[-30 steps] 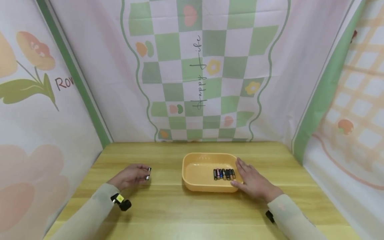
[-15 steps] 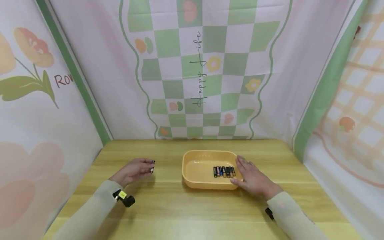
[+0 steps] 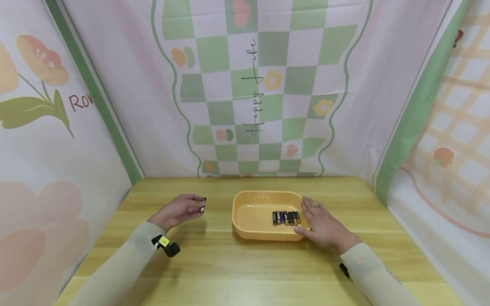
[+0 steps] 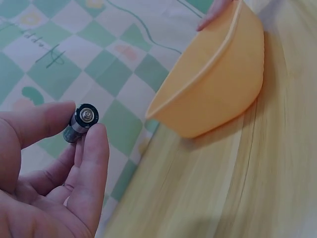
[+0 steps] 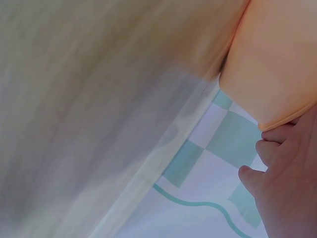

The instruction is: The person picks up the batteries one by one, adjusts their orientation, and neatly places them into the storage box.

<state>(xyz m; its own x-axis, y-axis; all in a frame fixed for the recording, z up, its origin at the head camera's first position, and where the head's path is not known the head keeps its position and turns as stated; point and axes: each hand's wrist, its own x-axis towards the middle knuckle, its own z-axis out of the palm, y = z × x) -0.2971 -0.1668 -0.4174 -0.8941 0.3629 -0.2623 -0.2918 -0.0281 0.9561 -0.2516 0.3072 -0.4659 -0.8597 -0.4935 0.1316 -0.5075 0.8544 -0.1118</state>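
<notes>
My left hand (image 3: 179, 211) is raised over the table left of the yellow plastic basin (image 3: 264, 236). Between thumb and fingertips it pinches a dark cylindrical battery (image 4: 85, 117), whose metal end faces the camera in the left wrist view. Inside the basin, toward its right side, several batteries (image 3: 286, 218) lie side by side in a row. My right hand (image 3: 326, 225) rests at the basin's right end, fingers extended along the rim and thumb over the front corner. In the right wrist view, part of that hand (image 5: 292, 173) shows against the basin's edge.
The basin stands on a wood-grain table (image 3: 237, 272). Behind it hangs a green-and-white checked cloth (image 3: 249, 106), with printed cloths at both sides. A small black camera (image 3: 168, 246) is strapped at the left wrist.
My left hand has moved right and slightly away from me, toward the basin, carrying the battery, which has turned in its fingers. The right hand, basin and row of batteries stay in place.
</notes>
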